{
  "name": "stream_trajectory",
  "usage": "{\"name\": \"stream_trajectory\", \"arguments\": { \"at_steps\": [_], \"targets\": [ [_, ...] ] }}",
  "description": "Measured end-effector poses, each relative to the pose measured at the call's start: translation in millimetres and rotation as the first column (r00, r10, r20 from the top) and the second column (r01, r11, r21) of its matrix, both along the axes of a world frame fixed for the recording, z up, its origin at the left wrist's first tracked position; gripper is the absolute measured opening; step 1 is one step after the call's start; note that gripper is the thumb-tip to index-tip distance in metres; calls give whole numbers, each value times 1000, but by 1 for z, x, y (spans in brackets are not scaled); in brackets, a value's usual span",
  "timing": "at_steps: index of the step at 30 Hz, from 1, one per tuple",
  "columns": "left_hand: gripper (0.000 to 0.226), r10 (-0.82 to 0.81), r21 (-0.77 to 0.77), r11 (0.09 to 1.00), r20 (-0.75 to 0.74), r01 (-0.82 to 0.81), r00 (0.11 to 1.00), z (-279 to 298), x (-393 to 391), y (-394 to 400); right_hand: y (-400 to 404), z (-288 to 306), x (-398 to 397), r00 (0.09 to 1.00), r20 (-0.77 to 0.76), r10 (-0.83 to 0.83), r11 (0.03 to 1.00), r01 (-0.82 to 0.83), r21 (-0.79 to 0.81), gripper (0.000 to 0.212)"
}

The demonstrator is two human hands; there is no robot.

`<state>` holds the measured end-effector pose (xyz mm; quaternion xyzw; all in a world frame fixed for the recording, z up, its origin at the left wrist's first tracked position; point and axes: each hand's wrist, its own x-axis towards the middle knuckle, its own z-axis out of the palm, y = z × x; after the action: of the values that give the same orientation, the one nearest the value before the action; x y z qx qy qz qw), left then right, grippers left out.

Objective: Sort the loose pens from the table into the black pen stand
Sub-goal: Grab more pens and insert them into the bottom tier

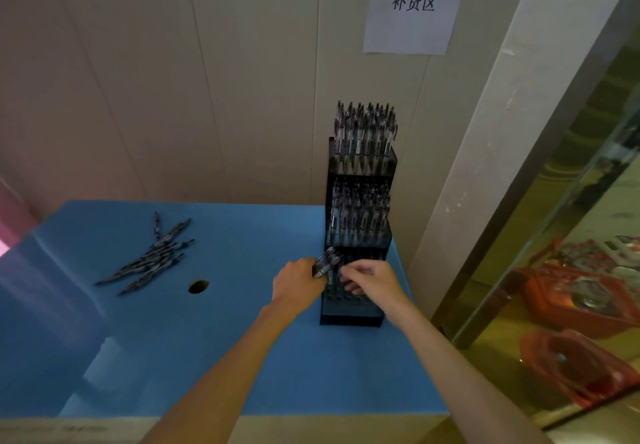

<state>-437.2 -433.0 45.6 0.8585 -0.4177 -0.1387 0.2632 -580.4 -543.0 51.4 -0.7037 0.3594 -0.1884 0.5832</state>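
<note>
Left of frame: a pile of loose pens (149, 256) lies fanned on the blue desk (207, 357), pointing toward the upper right. Just right of and below the pile, a dark oval hole (198, 286) in the desk top.

Centre: left hand (296, 282) reaches in from the lower middle, fingers curled round a small bundle of pens (325, 263); the bundle sticks up and to the right, its tips at the left edge of the pen stand's lowest tier.

Centre right: black pen stand (353, 317), three stepped tiers, at the desk's right edge close to the wall. Top and middle tiers are packed with upright pens. Lowest tier shows mostly open holes.

Right hand (372, 279) is over the lowest tier, fingers bent as if pinching one pen (330, 275) standing there; the grip itself is blurred, so contact cannot be told for certain.

Upper right: a white paper sign (414, 15) with three printed characters on the panelled wall. Far right: a glass pane with red bags (575, 367) behind it.
</note>
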Motion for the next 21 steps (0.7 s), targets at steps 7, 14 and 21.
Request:
{"name": "stream_trajectory", "arguments": {
  "at_steps": [7, 14, 21],
  "targets": [
    [19, -38, -6, 999, 42, 38, 998, 4, -18, -7, 10, 6, 3, 996, 84, -22, 995, 13, 102, 13],
    [13, -53, 2, 999, 51, 53, 997, 8, -17, -11, 7, 5, 0, 986, 156, -55, 981, 24, 192, 19],
    [30, -9, 37, 999, 51, 7, 999, 1, 0, 1, -20, 12, -19, 902, 309, -301, 920, 189, 344, 18]
  ]
}}
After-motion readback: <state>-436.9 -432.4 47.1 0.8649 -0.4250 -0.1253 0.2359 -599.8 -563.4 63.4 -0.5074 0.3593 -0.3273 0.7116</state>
